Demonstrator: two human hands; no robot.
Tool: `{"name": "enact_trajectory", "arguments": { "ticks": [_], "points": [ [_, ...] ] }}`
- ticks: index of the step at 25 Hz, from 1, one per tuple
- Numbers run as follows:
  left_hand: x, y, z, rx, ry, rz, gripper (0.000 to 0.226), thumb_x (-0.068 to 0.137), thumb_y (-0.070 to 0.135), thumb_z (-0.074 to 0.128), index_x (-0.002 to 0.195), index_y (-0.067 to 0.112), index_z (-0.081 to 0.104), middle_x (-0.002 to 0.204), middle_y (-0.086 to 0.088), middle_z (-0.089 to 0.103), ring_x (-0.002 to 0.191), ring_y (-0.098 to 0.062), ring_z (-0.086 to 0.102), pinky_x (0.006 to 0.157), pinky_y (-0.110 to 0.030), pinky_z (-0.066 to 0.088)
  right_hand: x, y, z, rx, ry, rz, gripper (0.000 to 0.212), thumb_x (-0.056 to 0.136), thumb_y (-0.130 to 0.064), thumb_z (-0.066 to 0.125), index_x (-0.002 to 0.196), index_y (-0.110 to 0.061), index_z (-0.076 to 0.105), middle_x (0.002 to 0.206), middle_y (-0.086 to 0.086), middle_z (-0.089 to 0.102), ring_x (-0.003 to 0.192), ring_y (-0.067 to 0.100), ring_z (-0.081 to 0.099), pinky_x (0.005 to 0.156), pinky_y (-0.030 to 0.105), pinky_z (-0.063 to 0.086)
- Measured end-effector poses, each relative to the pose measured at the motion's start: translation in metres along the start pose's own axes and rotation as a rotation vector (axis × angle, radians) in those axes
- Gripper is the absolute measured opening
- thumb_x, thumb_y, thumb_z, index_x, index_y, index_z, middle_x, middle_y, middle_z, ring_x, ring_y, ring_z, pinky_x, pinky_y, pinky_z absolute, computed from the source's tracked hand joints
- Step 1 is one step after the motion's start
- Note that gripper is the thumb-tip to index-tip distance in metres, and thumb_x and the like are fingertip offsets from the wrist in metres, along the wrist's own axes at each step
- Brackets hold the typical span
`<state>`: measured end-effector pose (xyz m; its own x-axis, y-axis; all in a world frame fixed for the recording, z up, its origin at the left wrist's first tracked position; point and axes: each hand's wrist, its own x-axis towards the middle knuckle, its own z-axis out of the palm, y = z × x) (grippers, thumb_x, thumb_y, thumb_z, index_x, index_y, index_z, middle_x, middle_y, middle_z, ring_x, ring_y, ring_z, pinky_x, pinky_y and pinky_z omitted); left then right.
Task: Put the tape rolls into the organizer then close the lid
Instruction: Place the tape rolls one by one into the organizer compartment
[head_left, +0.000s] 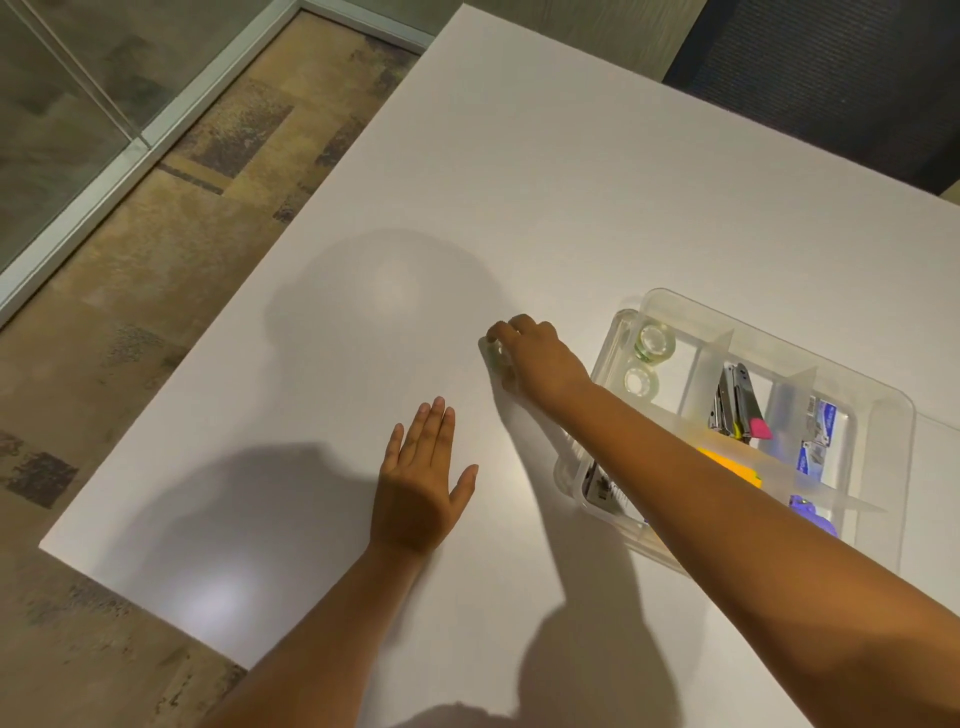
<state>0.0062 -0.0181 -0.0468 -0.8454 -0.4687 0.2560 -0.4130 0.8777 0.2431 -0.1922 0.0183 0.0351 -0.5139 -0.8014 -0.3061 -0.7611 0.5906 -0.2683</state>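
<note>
A clear plastic organizer (878, 400) sits on the white table (545, 182) at the right. Two clear tape rolls (653, 341) (640, 382) lie in its near-left compartment. My right hand (535, 358) reaches left of the organizer, fingers curled down over a third clear tape roll (494, 353) on the table, mostly hidden under the fingers. My left hand (421, 478) lies flat on the table, palm down, fingers together, holding nothing. No lid can be made out clearly.
Other organizer compartments hold a stapler (735, 402) with a pink tip, blue staple boxes (818, 436), an orange pad (727, 462) and a purple item (813, 514). The table's left edge drops to carpeted floor. A dark chair (831, 78) stands beyond the far edge.
</note>
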Motion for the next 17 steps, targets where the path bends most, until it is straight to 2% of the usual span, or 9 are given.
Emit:
{"name": "enact_trajectory", "arguments": {
  "ticks": [2, 5, 8, 13, 17],
  "points": [
    [0.0, 0.0, 0.001, 0.003, 0.019, 0.01, 0.056, 0.088, 0.04, 0.051, 0.129, 0.002, 0.049, 0.134, -0.016, 0.051, 0.126, -0.029, 0.046, 0.103, -0.048, 0.042, -0.007, 0.003, -0.006, 0.108, 0.006, 0.037, 0.053, 0.08, -0.016, 0.064, 0.128, -0.012, 0.042, 0.127, 0.014, 0.048, 0.109, 0.035, 0.048, 0.085, 0.041, 0.049],
    [-0.001, -0.001, 0.004, 0.02, 0.077, 0.031, 0.054, 0.089, 0.037, 0.05, 0.129, 0.001, 0.048, 0.135, -0.016, 0.051, 0.127, -0.029, 0.046, 0.103, -0.047, 0.041, -0.02, 0.019, -0.029, 0.347, 0.172, 0.145, 0.057, 0.074, -0.017, 0.07, 0.125, -0.012, 0.044, 0.12, 0.016, 0.052, 0.105, 0.032, 0.052, 0.081, 0.038, 0.047],
    [-0.003, -0.001, 0.006, 0.018, 0.126, 0.044, 0.054, 0.09, 0.036, 0.051, 0.131, 0.001, 0.046, 0.136, -0.015, 0.049, 0.129, -0.027, 0.043, 0.106, -0.046, 0.039, -0.037, 0.051, -0.05, 0.428, 0.286, 0.309, 0.057, 0.073, -0.022, 0.073, 0.12, -0.011, 0.044, 0.116, 0.016, 0.055, 0.096, 0.03, 0.056, 0.073, 0.032, 0.043],
    [-0.005, -0.003, 0.009, 0.012, 0.131, 0.041, 0.055, 0.091, 0.037, 0.049, 0.134, 0.003, 0.042, 0.139, -0.014, 0.047, 0.132, -0.025, 0.04, 0.109, -0.044, 0.035, -0.063, 0.089, -0.053, 0.336, 0.198, 0.608, 0.055, 0.075, -0.03, 0.071, 0.116, -0.008, 0.042, 0.112, 0.018, 0.058, 0.081, 0.026, 0.049, 0.062, 0.03, 0.033],
    [-0.004, -0.003, 0.01, 0.02, 0.122, 0.037, 0.056, 0.092, 0.039, 0.047, 0.135, 0.004, 0.041, 0.14, -0.013, 0.046, 0.132, -0.025, 0.039, 0.11, -0.043, 0.033, -0.072, 0.095, -0.041, 0.355, 0.15, 0.659, 0.056, 0.075, -0.031, 0.072, 0.115, -0.007, 0.04, 0.111, 0.018, 0.056, 0.081, 0.025, 0.048, 0.058, 0.029, 0.034]
  ]
}}
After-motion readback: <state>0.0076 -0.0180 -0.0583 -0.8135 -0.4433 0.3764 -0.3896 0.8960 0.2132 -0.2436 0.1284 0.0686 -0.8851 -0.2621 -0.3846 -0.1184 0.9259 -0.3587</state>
